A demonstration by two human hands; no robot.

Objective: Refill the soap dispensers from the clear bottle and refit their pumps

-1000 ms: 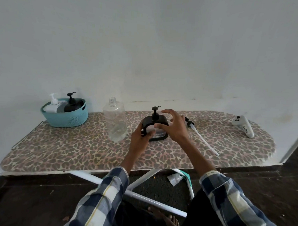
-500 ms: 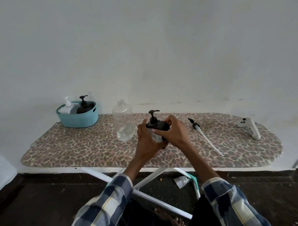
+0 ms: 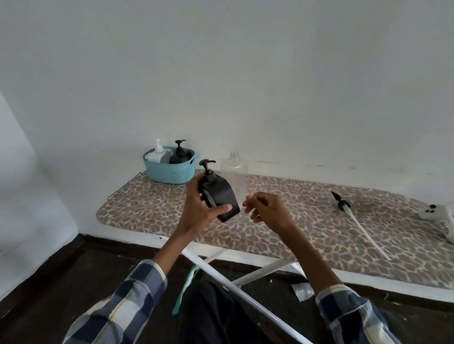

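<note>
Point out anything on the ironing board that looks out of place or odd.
A loose pump with its long dip tube lies flat on the ironing board, while the clear bottle stands uncapped. A white controller lies at the right end. No spill is visible. The left hand holds a black dispenser tilted.

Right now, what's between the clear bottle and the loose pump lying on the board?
Head view: nothing lies on the ironing board between the clear bottle and loose pump. The empty right hand hangs in front.
</note>
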